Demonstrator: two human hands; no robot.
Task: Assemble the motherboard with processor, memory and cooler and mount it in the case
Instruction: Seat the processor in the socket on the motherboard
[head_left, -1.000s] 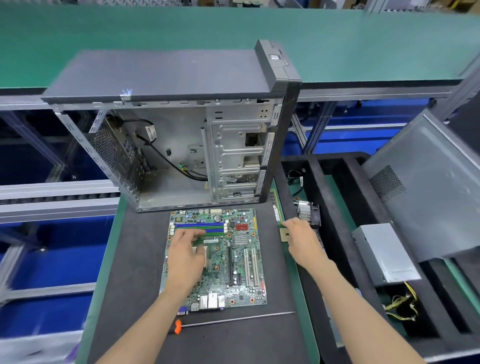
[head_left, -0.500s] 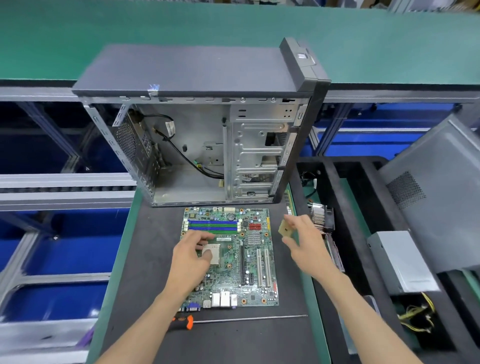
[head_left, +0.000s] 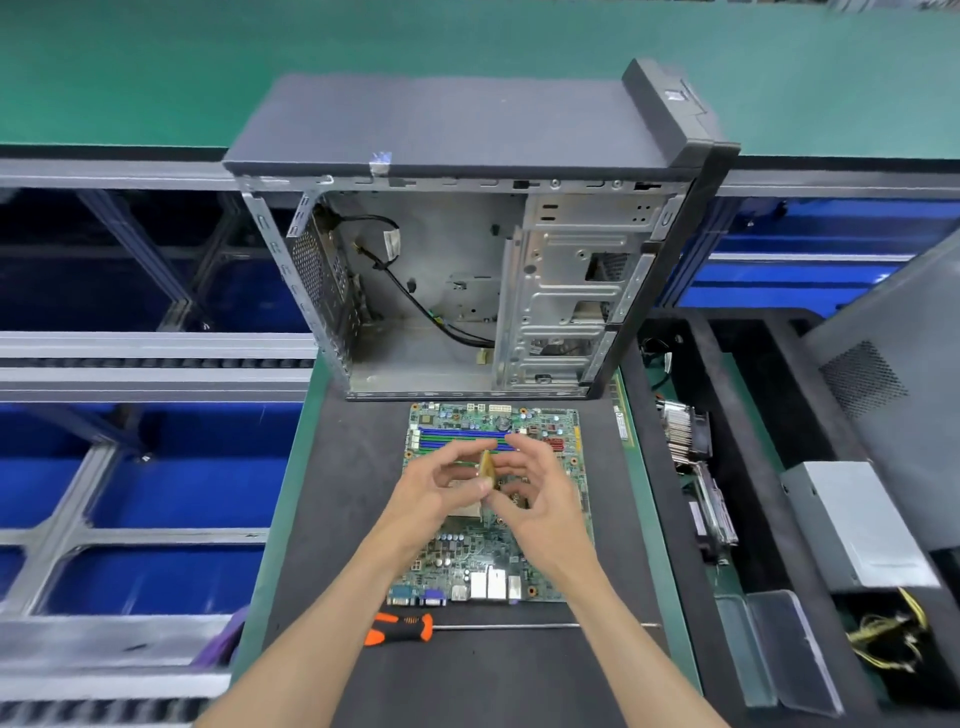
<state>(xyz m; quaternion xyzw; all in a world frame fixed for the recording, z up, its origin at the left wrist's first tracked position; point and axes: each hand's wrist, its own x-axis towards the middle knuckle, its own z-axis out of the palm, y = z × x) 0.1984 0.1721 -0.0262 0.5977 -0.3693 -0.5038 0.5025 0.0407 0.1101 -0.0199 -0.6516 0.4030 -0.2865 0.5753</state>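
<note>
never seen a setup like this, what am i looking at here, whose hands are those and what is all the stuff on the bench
There is no machine here: a person works with two bare hands, and the single picture comes from a camera worn on their head, looking forward and down. On the dark mat lies a green motherboard with blue memory slots. Behind it stands an open grey metal computer case, empty inside apart from some cables. In front of the board lies a long screwdriver with an orange and black handle. To the right, a black tray holds a finned metal cooler and a silver power supply box. The left hand and right hand meet above the board, together pinching a small gold-coloured square processor chip, seen edge-on, probably about to be seated.
</note>
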